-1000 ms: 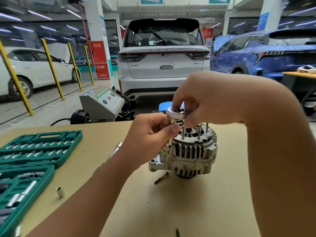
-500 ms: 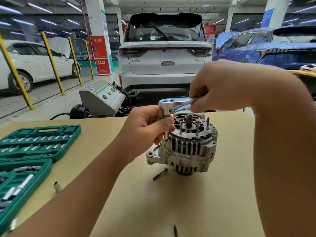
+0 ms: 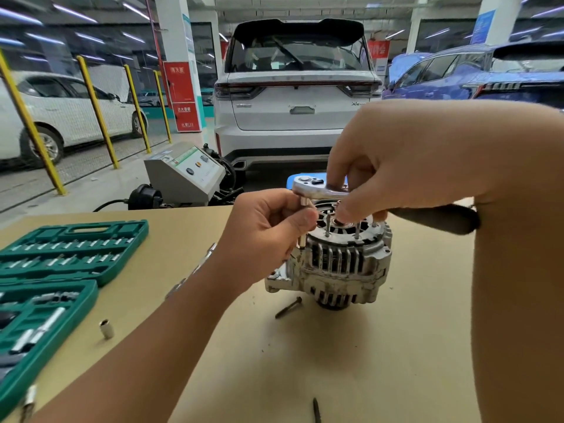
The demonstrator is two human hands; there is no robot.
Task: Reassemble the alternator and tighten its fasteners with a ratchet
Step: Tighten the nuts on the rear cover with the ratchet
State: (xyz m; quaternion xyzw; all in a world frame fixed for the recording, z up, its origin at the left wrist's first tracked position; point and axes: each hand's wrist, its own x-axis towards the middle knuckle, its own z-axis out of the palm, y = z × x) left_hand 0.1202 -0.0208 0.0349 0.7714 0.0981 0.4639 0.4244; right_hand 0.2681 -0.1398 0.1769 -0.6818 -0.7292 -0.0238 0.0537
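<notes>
A worn silver alternator [image 3: 341,267] stands on the tan table [image 3: 351,361] with several long bolts sticking up from its top. A chrome ratchet [image 3: 314,189] with a black handle [image 3: 436,219] is held level above it. My right hand [image 3: 396,160] grips the ratchet just behind its head. Under the ratchet head a socket and extension [image 3: 303,221] point down at the alternator's left edge, and my left hand [image 3: 265,236] pinches this extension.
An open green socket case [image 3: 70,248] lies at the left with a loose socket [image 3: 106,329] near it. One loose bolt [image 3: 288,307] lies by the alternator's base, another [image 3: 316,409] near the front edge. A grey machine [image 3: 186,175] and parked cars stand beyond the table.
My right hand has swung the ratchet handle out to the right, so the handle now shows past my wrist. The ratchet head stays over the alternator's left edge, my left hand still pinching below it.
</notes>
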